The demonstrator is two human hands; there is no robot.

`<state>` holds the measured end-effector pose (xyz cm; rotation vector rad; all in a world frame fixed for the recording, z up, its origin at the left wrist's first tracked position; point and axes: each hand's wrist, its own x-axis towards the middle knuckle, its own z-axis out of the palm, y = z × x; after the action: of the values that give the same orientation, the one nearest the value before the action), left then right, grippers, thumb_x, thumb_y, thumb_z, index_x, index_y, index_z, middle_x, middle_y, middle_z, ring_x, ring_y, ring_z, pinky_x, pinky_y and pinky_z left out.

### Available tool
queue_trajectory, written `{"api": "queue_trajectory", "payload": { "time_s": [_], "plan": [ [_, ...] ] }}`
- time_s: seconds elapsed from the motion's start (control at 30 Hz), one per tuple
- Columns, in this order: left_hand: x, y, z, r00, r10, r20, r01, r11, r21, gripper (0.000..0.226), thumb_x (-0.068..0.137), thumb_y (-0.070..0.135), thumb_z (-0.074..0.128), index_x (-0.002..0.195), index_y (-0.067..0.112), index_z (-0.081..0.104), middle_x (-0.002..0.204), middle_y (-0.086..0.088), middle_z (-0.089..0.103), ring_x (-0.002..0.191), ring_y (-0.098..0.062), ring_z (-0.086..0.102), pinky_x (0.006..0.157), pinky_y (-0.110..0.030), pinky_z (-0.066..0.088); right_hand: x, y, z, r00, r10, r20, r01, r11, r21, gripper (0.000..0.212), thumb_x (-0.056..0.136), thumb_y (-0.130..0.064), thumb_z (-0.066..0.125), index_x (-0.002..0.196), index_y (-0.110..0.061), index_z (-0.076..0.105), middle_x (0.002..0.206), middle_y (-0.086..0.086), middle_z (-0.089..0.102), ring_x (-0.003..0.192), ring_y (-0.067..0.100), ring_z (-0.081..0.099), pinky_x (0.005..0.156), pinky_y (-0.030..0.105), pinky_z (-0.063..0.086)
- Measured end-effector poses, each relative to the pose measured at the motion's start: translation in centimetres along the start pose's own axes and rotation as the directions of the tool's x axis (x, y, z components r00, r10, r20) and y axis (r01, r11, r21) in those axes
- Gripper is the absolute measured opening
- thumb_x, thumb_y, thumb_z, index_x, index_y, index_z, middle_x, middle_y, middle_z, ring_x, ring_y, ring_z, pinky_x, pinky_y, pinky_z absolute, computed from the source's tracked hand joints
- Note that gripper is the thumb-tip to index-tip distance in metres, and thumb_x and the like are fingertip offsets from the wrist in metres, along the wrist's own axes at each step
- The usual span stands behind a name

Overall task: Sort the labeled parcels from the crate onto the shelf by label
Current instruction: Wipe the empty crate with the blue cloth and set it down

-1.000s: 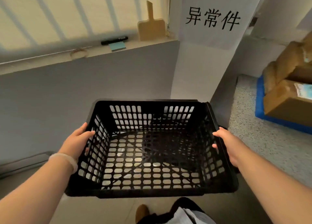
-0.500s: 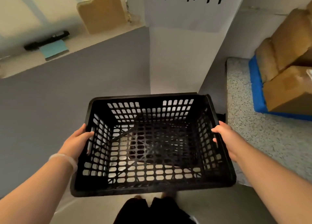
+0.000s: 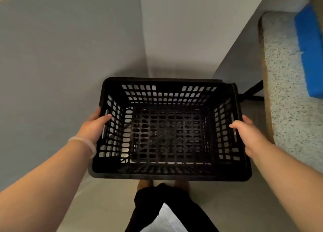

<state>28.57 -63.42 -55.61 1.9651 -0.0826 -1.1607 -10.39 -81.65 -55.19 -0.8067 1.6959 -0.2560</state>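
Much of this is cut off or dim. At 2 o'clock the blue bin runs out of the frame, and the tan sliver above it at the very corner is too small for me to name. It sits on a speckled counter, whose right side is also lost past the edge. Between the counter and the crate, at about 3 o'clock from the crate's far corner, a thin black strip slants down; I cannot tell what it is. The crate's bottom is dark, and I make out only its slotted grid. At 6 o'clock my dark clothing hides part of the floor, with something pale on it that I cannot identify. The black crate is in the middle of my view, level, held off the floor in front of a grey wall and a white panel at 12 o'clock. My left hand, with a pale bracelet on the wrist, grips the crate's 9 o'clock side, thumb over the rim. My right hand grips the 3 o'clock side the same way. On both, the fingers are hidden behind the outer walls, so I cannot tell how they curl.
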Motion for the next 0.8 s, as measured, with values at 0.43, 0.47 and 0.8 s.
{"api": "queue_trajectory", "payload": {
  "time_s": [0.43, 0.47, 0.8],
  "plan": [
    [5.2, -4.7, 3.0, 0.999, 0.011, 0.046, -0.012, 0.999, 0.042, 0.062, 0.093, 0.028, 0.064, 0.146, 0.048, 0.037, 0.138, 0.01, 0.054, 0.113, -0.019, 0.061, 0.098, -0.045, 0.049, 5.8, 3.8, 2.1, 0.999, 0.045, -0.027, -0.045, 0.999, 0.016, 0.075, 0.095, -0.018, 0.057, 0.157, -0.034, 0.017, 0.15, 0.001, 0.037, 0.128, 0.025, 0.043, 0.107, 0.051, 0.041],
    [5.3, -4.8, 3.0, 0.999, 0.021, 0.041, -0.023, 0.998, 0.055, 0.062, 0.092, 0.03, 0.065, 0.144, 0.05, 0.038, 0.141, 0.009, 0.05, 0.116, -0.02, 0.06, 0.099, -0.047, 0.049, 6.0, 4.0, 2.2, 0.998, 0.048, -0.03, -0.048, 0.999, 0.022, 0.075, 0.095, -0.018, 0.057, 0.156, -0.034, 0.016, 0.154, 0.004, 0.034, 0.133, 0.028, 0.04, 0.108, 0.052, 0.039],
    [5.4, -4.0, 3.7, 0.993, 0.074, 0.089, -0.103, 0.918, 0.384, 0.076, 0.086, 0.046, 0.069, 0.148, 0.051, 0.027, 0.159, 0.002, 0.018, 0.143, -0.029, 0.03, 0.115, -0.055, 0.029, 5.6, 3.4, 2.7, 0.999, -0.033, 0.005, 0.033, 0.979, -0.199, 0.088, 0.091, -0.024, 0.067, 0.157, -0.033, 0.01, 0.159, 0.004, 0.03, 0.142, 0.029, 0.032, 0.115, 0.049, 0.03]
  ]
}}
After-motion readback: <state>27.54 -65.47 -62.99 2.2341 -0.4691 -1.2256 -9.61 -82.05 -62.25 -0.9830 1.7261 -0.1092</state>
